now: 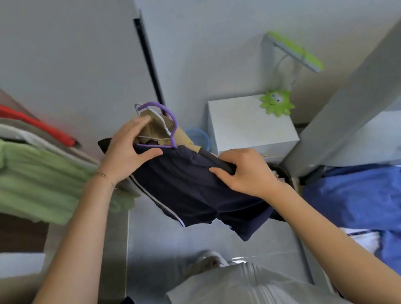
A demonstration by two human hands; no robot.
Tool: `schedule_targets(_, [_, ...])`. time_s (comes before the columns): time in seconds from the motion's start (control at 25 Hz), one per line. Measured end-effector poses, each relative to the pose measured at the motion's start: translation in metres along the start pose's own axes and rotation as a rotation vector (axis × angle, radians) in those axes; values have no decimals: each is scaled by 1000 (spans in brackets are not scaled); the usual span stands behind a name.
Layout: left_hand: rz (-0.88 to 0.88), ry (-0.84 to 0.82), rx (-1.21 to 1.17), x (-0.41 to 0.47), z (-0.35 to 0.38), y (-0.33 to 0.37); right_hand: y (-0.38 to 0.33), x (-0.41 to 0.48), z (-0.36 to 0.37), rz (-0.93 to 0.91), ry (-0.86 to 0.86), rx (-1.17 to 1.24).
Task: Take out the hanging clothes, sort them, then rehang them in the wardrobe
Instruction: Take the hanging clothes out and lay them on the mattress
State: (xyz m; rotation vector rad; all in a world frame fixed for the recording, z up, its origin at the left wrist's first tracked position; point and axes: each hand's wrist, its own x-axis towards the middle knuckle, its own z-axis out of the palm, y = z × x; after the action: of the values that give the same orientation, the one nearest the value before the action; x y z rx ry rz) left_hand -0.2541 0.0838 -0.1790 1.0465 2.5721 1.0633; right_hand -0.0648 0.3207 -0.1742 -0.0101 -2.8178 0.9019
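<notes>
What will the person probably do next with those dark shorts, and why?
Probably tug the navy shorts off the purple hanger, away from the tan garment. The left hand grips the hanger end, while the right hand pinches the shorts' far edge.

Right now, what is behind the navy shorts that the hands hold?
A tan garment with a purple hanger shows above the navy shorts; its lower part is covered.

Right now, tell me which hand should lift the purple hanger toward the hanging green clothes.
Left, probably. The left hand grips the tan garment at the purple hanger, nearer the green clothes; the right hand grips the navy shorts lower down.
</notes>
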Motion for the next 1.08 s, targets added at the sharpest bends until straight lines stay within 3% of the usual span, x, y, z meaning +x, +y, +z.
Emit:
schedule_targets(0.4, [399,-387,174,123,86,57,26,-55,-34,442,225,-117])
schedule_targets(0.68, [558,-415,130,142,158,153,26,-123,-62,756,417,-185])
schedule_targets(0.84, [644,-439,75,139,200,220,39,-171,-84,975,629,-147])
schedule_targets(1.08, [766,-433,5,127,266,325,70,-247,-131,1115,814,-116])
